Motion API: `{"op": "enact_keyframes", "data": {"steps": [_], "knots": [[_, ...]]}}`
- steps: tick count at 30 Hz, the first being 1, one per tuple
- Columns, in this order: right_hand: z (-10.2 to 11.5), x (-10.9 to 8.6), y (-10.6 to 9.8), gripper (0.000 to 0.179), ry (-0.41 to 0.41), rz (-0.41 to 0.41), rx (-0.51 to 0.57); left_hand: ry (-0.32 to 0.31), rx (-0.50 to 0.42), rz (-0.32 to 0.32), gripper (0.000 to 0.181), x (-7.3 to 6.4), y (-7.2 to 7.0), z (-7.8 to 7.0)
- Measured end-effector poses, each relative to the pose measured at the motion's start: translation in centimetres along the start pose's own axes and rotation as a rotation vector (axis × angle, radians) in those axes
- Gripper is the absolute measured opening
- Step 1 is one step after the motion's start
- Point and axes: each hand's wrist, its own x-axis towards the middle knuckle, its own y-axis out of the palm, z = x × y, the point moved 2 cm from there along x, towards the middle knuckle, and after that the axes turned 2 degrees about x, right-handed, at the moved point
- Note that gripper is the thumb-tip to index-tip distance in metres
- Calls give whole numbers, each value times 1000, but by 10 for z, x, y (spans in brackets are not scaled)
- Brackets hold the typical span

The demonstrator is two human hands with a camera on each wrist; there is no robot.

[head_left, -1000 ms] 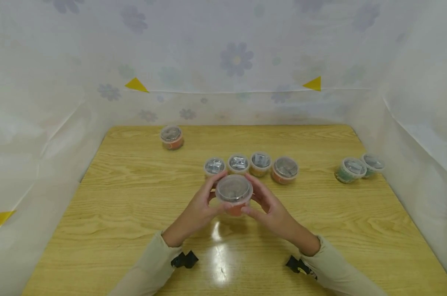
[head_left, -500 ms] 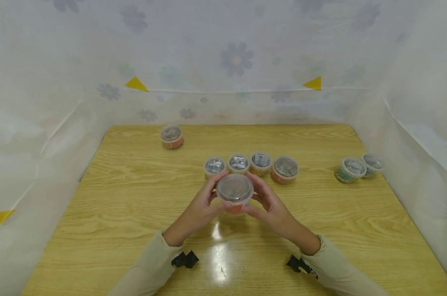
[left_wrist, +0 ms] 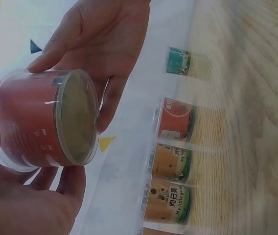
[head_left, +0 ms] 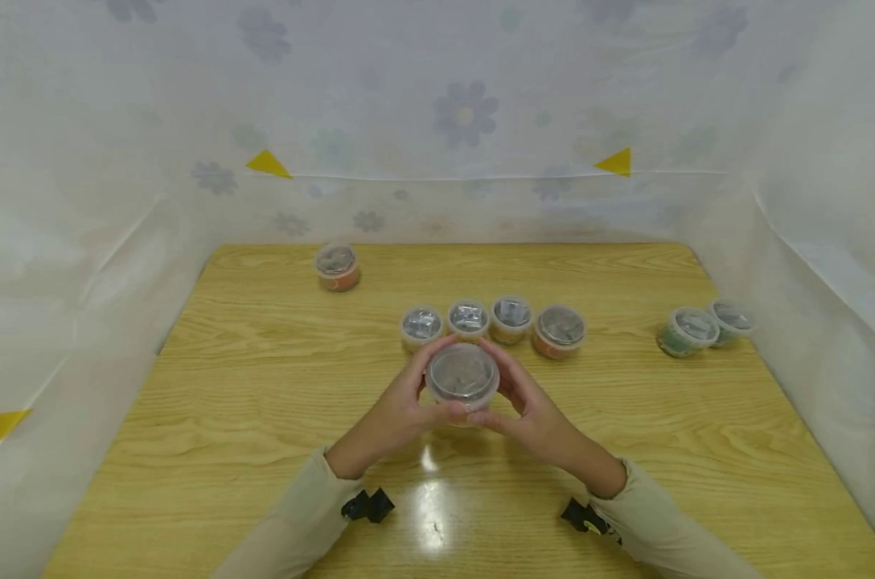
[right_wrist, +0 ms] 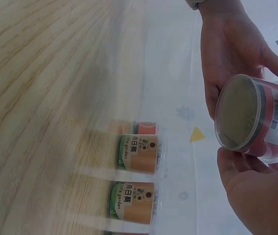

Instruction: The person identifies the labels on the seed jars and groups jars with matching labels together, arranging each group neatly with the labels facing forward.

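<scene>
A red-labelled plastic cup with a clear lid is held off the table in the head view. My left hand grips its left side, and my right hand grips its right side. Both thumbs lie along its near side and hide most of the red label. In the left wrist view the cup's red side and its tan base show. The right wrist view shows the cup with a white barcode patch on its label. Just behind it stand two orange-labelled cups.
Another lidded cup stands at the row's left end and a red-labelled cup at its right end. One red cup stands at the back left. Two green cups stand near the right edge of the wooden table.
My left thumb has slid in along the cup's near side toward the right thumb. The cup has shifted slightly right, and less of its red side shows. The standing cups have not moved.
</scene>
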Motion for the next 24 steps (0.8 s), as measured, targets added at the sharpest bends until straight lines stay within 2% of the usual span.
{"op": "enact_keyframes", "data": {"steps": [4,8,15,21,24], "knots": [[-1,0,-4,81,-11,10,10,12,33,-17,87,-2,-3,-14],[0,0,-8,77,-24,15,37,28,40,-45,84,-1,-5,-14],[-3,-1,-9,73,-32,-1,76,67,-46,-87,74,4,-7,14],[-7,1,-8,74,-39,-19,100,111,-84,-93,68,5,-6,17],[-8,1,-7,76,-39,-16,111,120,-86,-77,71,5,-4,17]]}}
